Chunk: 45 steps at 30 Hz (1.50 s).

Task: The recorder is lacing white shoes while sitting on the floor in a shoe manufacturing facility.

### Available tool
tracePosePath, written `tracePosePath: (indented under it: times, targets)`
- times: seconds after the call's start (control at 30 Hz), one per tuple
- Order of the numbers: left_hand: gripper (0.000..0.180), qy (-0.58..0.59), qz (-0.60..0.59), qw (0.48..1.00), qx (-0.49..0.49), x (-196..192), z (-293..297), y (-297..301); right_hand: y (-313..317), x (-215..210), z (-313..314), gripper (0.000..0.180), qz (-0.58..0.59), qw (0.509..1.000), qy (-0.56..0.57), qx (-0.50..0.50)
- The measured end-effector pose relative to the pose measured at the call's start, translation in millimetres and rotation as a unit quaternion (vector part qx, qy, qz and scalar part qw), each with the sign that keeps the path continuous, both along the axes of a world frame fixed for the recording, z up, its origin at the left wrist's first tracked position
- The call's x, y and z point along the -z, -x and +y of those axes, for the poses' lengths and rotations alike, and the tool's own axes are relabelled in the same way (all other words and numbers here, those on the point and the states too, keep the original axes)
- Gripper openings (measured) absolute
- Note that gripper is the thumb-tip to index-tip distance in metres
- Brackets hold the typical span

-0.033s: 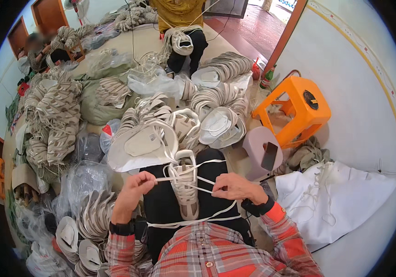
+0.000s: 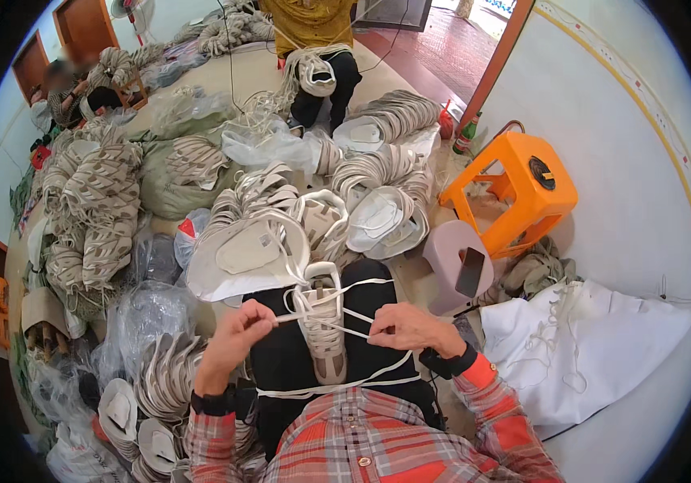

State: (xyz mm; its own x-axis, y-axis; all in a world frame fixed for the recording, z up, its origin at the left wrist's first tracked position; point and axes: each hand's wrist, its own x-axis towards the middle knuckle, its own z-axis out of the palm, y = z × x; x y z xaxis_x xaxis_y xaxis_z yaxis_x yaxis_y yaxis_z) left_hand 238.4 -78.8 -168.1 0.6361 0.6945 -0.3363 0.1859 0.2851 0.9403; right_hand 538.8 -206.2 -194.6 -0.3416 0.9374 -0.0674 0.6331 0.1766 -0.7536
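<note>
A beige and white shoe upper [image 2: 321, 322] lies lengthwise across my lap, its toe toward me and its opening away from me. A pale shoelace [image 2: 349, 328] runs through its eyelets and is drawn out to both sides. My left hand [image 2: 237, 338] pinches the lace just left of the upper. On the other side, my right hand [image 2: 411, 328] pinches a looped stretch of lace between thumb and fingers. A white cord [image 2: 337, 390] crosses my thighs below the upper. Against my knees rests a large shoe piece [image 2: 241, 256] with loose laces hanging from it.
Stacked shoe uppers [image 2: 92, 213] and clear plastic bags [image 2: 144, 322] crowd the left. On the right stand an orange stool [image 2: 515, 189] and a small pale stool [image 2: 442, 249] bearing a phone [image 2: 470, 272]. White cloth [image 2: 579, 354] lies near the wall. Another person [image 2: 313, 48] sits ahead.
My left hand has shifted slightly to the right and its pinched fingers sit a little lower, so the lace there slants. My right hand has hardly moved.
</note>
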Motion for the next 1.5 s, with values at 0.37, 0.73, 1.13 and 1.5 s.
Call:
tracePosePath:
  times: [0.37,0.73,1.13,1.5]
  targets:
    - [0.011,-0.093,-0.009,0.974,0.208,14,7,-106,38,21,5,0.014,-0.062,0.978,-0.19,0.057]
    - [0.019,-0.401,0.042,0.915,0.001,16,-7,-123,36,-27,43,0.01,0.096,0.933,-0.251,0.24]
    - [0.009,-0.408,0.025,0.908,-0.096,-15,-34,-66,84,-64,64,0.014,0.24,0.944,-0.144,0.175]
    - [0.01,-0.47,-0.03,0.882,-0.004,-28,-39,-52,67,-83,56,0.019,0.163,0.971,-0.17,0.024]
